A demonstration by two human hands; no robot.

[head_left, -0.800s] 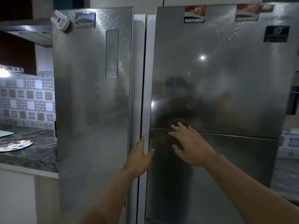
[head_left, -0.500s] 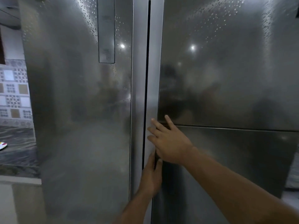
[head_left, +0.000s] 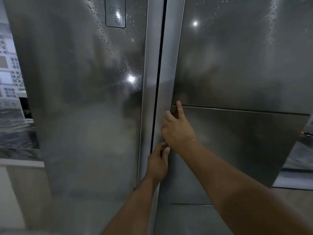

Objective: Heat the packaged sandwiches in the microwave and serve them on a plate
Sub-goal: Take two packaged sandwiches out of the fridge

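Steel fridge door [head_left: 237,65] | panel [head_left: 115,12] text unreadable | both hands [head_left: 176,129] curled on its edge

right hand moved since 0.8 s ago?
Yes. The right hand went left across the right door's panel seam to the door's inner edge beside the centre gap.

A dark counter [head_left: 15,133] with a wavy, marbled grey pattern shows at the left edge, running behind the steel refrigerator's left door [head_left: 81,116], which hides most of it. Its front edge is a pale strip above a light cabinet face [head_left: 18,192]. The strip of its top that shows is blurred, and no separate object can be made out lying on it. At the far right, another dark surface [head_left: 304,150] of similar pattern appears beyond the right door [head_left: 237,65].
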